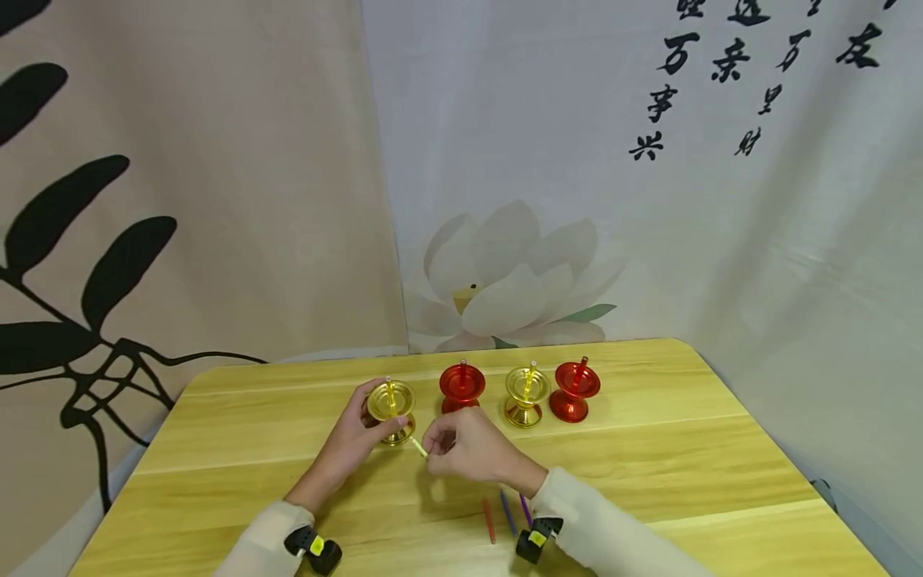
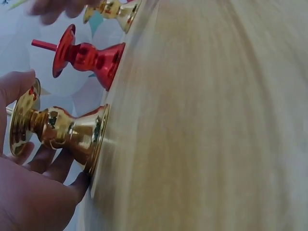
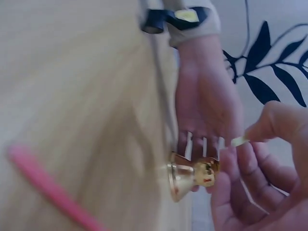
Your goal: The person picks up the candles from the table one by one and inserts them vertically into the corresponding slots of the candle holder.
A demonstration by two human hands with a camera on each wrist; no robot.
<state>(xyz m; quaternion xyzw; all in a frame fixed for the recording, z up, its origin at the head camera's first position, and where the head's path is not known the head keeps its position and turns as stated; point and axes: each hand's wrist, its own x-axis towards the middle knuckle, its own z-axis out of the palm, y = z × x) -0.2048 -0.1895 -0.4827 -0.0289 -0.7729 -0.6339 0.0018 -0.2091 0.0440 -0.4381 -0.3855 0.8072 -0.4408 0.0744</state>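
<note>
My left hand (image 1: pixel 351 439) grips a gold candle holder (image 1: pixel 402 394) at the left of the row. In the left wrist view the thumb lies at its dish and the fingers curl behind its stem; its foot is on the table. A clear upright tube rises from the dish's middle. Between thumb and fingertips, my right hand (image 1: pixel 472 445) pinches a thin pale yellow candle (image 1: pixel 419 446), tilted, just right of the holder's base. The rest of that candle is hidden by the fingers.
Right of the held one stand a red candle holder (image 1: pixel 462 385), a second gold one (image 1: pixel 527 389) and another red one (image 1: pixel 576 381). On the wooden table (image 1: pixel 685 481) lie a red candle (image 1: pixel 489 521), a blue candle (image 1: pixel 508 513) and a purple candle (image 1: pixel 525 508), near my right wrist.
</note>
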